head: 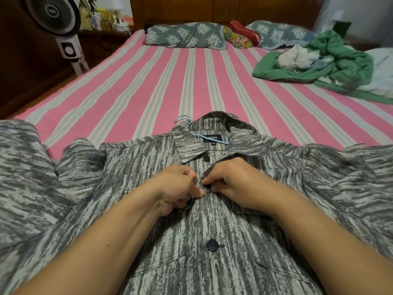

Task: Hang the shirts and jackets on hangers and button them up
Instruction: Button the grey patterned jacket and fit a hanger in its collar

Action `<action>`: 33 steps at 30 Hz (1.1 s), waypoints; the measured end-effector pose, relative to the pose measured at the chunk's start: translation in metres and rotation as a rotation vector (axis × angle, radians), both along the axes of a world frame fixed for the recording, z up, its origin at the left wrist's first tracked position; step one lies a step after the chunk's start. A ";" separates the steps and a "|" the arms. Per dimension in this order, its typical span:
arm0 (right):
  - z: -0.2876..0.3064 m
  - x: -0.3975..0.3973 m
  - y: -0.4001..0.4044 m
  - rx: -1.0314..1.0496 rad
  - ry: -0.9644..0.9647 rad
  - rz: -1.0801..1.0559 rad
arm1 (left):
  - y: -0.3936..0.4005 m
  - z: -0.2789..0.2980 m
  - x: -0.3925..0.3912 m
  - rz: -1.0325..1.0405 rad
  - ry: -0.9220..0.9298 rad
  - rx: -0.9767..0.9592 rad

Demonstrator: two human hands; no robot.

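Observation:
A grey-and-white streaked jacket [223, 241] lies flat on the bed, collar away from me. A light blue hanger [182, 119] sits inside it, its hook poking out past the collar. My left hand [177, 189] pinches the left edge of the placket at the second button. My right hand [230, 184] pinches the right edge against it, the fingertips of both meeting over a dark button that is mostly hidden. The top button [206, 158] below the collar is fastened. A third dark button [212, 245] lower down is fastened too.
The bed's pink-and-beige striped sheet [148, 81] stretches ahead. Two floral pillows [187, 36] lie at the headboard. A crumpled green blanket with white cloth [331, 60] lies at the far right. A standing fan [57, 20] is beyond the bed's left edge.

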State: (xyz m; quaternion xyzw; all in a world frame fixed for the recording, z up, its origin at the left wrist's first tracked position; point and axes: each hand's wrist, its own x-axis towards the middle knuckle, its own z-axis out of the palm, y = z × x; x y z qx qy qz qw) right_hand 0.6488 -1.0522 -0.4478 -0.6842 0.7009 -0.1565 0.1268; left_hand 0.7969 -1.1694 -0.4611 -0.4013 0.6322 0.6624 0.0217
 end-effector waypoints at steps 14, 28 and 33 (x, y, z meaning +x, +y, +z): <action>-0.008 0.003 -0.006 0.161 -0.180 -0.112 | 0.022 0.016 -0.007 -0.186 -0.277 -0.799; 0.004 -0.028 0.000 0.033 -0.542 -0.650 | 0.027 -0.001 -0.007 -0.526 -0.031 -1.357; 0.000 -0.027 0.003 0.109 -0.465 -0.558 | 0.021 -0.002 -0.003 -0.563 -0.062 -1.364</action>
